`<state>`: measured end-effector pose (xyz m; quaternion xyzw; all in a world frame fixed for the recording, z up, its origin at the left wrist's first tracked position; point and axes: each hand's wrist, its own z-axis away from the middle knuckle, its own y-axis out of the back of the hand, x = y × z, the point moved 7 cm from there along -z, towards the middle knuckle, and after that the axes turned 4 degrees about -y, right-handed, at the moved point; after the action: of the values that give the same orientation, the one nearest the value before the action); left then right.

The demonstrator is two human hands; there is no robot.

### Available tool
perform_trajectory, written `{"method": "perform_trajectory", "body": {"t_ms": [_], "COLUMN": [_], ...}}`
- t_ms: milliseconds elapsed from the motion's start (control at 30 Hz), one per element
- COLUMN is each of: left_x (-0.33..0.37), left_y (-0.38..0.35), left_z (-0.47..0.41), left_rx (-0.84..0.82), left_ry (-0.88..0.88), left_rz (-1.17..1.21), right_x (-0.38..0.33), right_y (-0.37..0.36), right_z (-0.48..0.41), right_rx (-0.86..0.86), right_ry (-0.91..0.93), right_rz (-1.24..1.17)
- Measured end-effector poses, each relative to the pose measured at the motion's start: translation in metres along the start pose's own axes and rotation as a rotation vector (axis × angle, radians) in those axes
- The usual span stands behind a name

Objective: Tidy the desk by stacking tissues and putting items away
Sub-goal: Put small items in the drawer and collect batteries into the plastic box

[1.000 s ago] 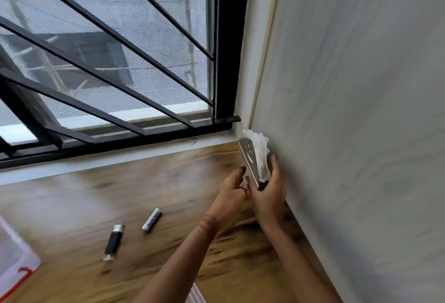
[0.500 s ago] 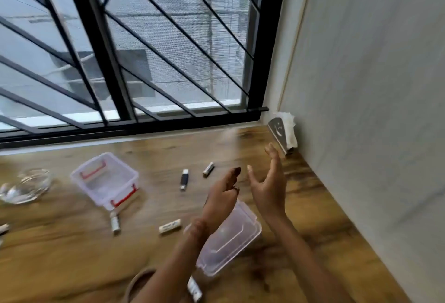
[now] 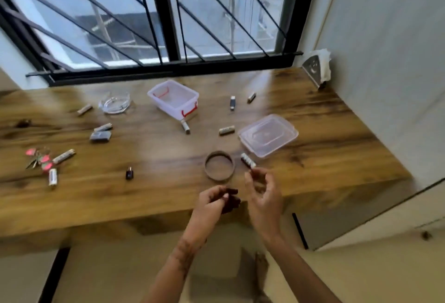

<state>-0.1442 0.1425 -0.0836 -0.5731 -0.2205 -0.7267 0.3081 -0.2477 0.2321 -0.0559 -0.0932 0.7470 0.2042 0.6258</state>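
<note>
White tissues [image 3: 323,65] stand in a metal holder [image 3: 313,70] in the desk's far right corner, against the wall. My left hand [image 3: 214,205] and right hand [image 3: 263,193] hover over the desk's front edge, fingers loosely curled and apart, holding nothing. A small battery [image 3: 248,160] lies just beyond my right fingertips. An open clear box with red latches [image 3: 173,97] sits mid-desk, and its lid [image 3: 268,135] lies to the right. Several batteries and USB sticks are scattered over the wood.
A brown ring [image 3: 219,165] lies in front of my hands. A glass ashtray [image 3: 115,103] and keys with pink tags [image 3: 39,158] sit at the left. The barred window [image 3: 168,13] runs along the back, and a pale wall [image 3: 390,61] closes the right side.
My hands let go of the tissue holder and pulled back to the desk's front edge. The view drew back and now takes in the whole desk.
</note>
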Motion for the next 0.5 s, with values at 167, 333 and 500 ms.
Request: {"method": "perform_trajectory", "body": {"t_ms": [167,333,500], "left_x": [-0.085,-0.159,-0.188], "left_y": [0.022,0.031,0.042], "left_z": [0.042,0.043,0.017], "left_rx": [0.068,0.314,0.502], "left_ry": [0.288,0.499,0.475], "left_rz": [0.107,0.651,1.000], "right_x": [0.092,0.161,0.195], "right_y": [-0.013,-0.034,-0.046], "right_z": [0.079,0.102,0.077], "right_rx": [-0.020,0.116,0.162], "right_ry": [-0.618,-1.181,-1.272], "right_rz": [-0.202,-0.774,-0.961]}}
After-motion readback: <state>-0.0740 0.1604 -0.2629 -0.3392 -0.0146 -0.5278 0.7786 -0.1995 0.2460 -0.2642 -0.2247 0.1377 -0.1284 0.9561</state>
